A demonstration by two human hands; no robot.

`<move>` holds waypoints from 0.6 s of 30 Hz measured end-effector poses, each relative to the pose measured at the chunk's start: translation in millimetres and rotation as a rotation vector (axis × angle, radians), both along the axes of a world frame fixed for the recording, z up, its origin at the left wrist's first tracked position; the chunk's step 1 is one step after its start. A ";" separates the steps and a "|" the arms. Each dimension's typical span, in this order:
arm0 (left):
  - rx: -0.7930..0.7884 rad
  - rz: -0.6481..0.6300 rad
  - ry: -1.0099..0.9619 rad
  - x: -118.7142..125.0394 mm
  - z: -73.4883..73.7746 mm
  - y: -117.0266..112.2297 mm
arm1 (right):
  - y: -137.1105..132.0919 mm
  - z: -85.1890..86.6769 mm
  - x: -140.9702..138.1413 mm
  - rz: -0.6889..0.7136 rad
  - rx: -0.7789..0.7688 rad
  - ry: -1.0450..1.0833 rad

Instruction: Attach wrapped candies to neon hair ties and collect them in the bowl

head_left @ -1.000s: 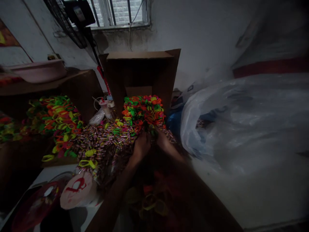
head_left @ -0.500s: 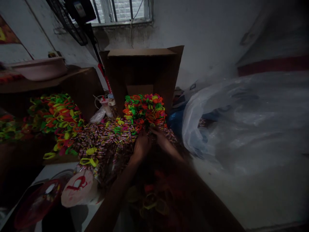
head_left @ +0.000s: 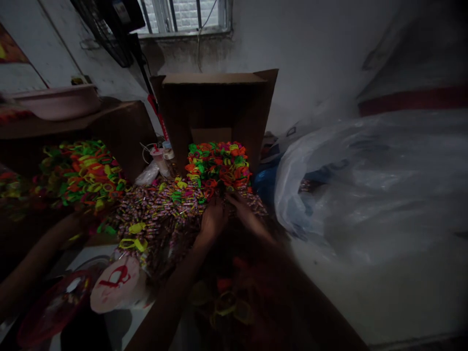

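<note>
My left hand [head_left: 214, 218] is at the front of a pile of neon plastic toy watches [head_left: 219, 163], its fingers curled together. Close on its right, my right hand [head_left: 240, 205] reaches inward with its fingertips near the left hand's. Both sets of fingers look closed, but shadow hides what they hold. Small wrapped candies in pinkish tubes [head_left: 157, 204] lie heaped around and left of my hands. The watches are green, orange, yellow and pink, piled at the mouth of a cardboard box [head_left: 252, 112]. A yellow watch-shaped piece [head_left: 137, 243] rests on the candies.
Another person's arm [head_left: 47, 248] reaches in at left, toward a second watch pile [head_left: 91, 168]. Nearby are a round tub with a pink-white lid [head_left: 115, 287], a red basin [head_left: 54, 309] and a drink cup [head_left: 159, 158]. A large clear plastic bag [head_left: 347, 185] fills the right.
The other person's arm has come in from the left toward the second watch pile. My hands stay in nearly the same place, with only slight movement.
</note>
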State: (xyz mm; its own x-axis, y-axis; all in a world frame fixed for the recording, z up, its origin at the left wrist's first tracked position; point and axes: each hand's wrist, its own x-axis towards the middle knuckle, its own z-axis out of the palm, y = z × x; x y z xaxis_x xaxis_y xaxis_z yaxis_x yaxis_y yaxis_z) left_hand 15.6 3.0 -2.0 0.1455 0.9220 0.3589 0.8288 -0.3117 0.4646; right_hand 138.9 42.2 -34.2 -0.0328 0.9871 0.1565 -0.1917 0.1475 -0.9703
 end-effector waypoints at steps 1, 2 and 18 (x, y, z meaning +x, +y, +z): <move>0.007 0.013 0.003 0.5 0.3 -0.6 | -0.8 1.0 0.1 -0.001 -0.003 -0.009; 0.011 0.025 0.006 0.9 0.6 -1.2 | -1.7 2.3 0.1 0.001 -0.005 -0.015; -0.016 0.083 0.058 2.4 6.4 -5.1 | -8.7 18.1 -1.9 -0.011 -0.006 -0.044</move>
State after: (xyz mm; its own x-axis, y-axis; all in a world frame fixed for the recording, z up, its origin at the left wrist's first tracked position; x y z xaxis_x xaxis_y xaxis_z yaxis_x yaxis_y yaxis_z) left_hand 18.1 -2.2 4.4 0.0883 0.9372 0.3375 0.8774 -0.2336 0.4190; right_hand 137.0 33.4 -16.1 -0.0283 0.9883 0.1496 -0.1471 0.1439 -0.9786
